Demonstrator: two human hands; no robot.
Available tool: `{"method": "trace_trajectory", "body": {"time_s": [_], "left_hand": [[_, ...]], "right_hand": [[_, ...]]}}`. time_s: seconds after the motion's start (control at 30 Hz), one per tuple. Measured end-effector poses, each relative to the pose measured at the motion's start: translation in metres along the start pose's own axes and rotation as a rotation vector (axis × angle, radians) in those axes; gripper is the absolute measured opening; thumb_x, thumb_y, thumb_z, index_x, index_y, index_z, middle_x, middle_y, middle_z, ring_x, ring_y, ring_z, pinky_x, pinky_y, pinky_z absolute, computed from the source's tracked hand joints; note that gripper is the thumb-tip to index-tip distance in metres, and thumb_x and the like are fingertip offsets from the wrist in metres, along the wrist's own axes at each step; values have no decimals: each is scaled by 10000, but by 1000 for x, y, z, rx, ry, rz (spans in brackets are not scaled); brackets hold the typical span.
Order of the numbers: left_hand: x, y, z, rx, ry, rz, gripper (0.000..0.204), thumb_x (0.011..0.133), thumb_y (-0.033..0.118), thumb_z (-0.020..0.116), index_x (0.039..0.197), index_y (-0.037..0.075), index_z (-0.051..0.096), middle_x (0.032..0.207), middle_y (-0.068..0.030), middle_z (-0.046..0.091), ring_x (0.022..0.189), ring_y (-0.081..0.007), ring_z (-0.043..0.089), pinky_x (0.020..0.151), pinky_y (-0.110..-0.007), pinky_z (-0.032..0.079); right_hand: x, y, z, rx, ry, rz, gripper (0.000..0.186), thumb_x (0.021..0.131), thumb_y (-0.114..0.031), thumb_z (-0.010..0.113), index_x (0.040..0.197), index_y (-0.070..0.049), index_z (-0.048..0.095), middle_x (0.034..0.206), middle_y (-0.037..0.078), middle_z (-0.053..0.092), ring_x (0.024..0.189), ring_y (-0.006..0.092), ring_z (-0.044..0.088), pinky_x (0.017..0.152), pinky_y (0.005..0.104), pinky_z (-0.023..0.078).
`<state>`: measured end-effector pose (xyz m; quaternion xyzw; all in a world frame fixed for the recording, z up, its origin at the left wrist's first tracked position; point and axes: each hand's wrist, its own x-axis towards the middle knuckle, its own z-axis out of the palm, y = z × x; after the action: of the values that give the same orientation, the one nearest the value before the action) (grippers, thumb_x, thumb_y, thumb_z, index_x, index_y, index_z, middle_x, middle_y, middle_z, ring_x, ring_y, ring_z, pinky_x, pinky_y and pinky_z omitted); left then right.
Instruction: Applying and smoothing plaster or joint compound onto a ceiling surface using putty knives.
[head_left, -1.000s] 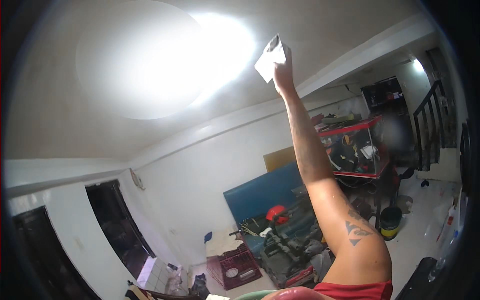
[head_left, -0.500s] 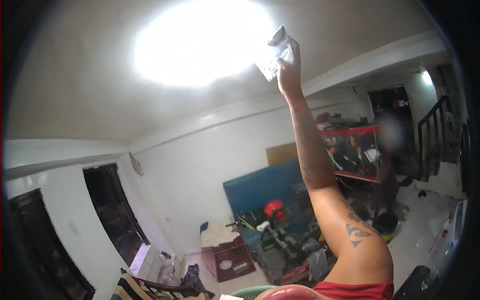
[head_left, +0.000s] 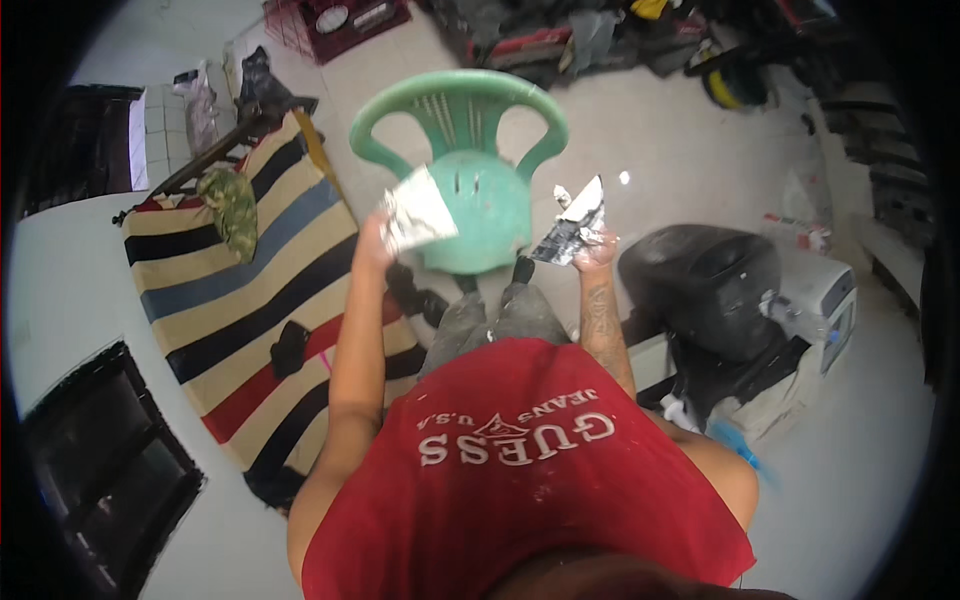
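Note:
My left hand [head_left: 372, 236] is closed on a flat, squarish piece [head_left: 420, 212] coated with white material. My right hand [head_left: 596, 252] grips an angular flat blade [head_left: 574, 228], smeared white and dark, with a small white lump at its upper side. Both hands are held apart in front of my red shirt [head_left: 520, 500]. A green plastic chair [head_left: 480, 230] stands below them, just beyond my grey-trousered legs [head_left: 520, 310].
A bed with a striped cover [head_left: 210, 310] and camouflage cloth lies at left. At right are a black plastic seat [head_left: 695, 280] and a grey appliance [head_left: 830, 300]. Dark clutter and a maroon crate [head_left: 340, 25] line the far side; stair rails are at far right.
My view has tilted from the ceiling light down to the chair and my body. My right arm, earlier raised toward the ceiling, is lowered; my left hand has come into view.

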<state>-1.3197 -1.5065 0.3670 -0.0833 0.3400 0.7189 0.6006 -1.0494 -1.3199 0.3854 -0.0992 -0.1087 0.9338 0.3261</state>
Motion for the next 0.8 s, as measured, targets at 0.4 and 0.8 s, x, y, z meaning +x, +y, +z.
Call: {"method": "trace_trajectory", "body": {"time_s": [0.4,0.8], "left_hand": [[104,182,-90,93,-48,434,298,775,174,366,972,-14,488,931,-129,544,846,-248,523,719,-336,444],[114,155,-81,-75,-325,100,261,746,88,384,957,-39,471,902,-166,548,816,-268,547,729,-369,452]], "right_hand": [[140,-20,-124,365,77,-337,300,678,-27,400,968,13,465,941,258,486,921,366,457,804,444,378],[114,-15,-151,-71,219,-198,439,676,-80,395,1100,34,422,1004,159,521,948,268,498,878,424,354]]}}
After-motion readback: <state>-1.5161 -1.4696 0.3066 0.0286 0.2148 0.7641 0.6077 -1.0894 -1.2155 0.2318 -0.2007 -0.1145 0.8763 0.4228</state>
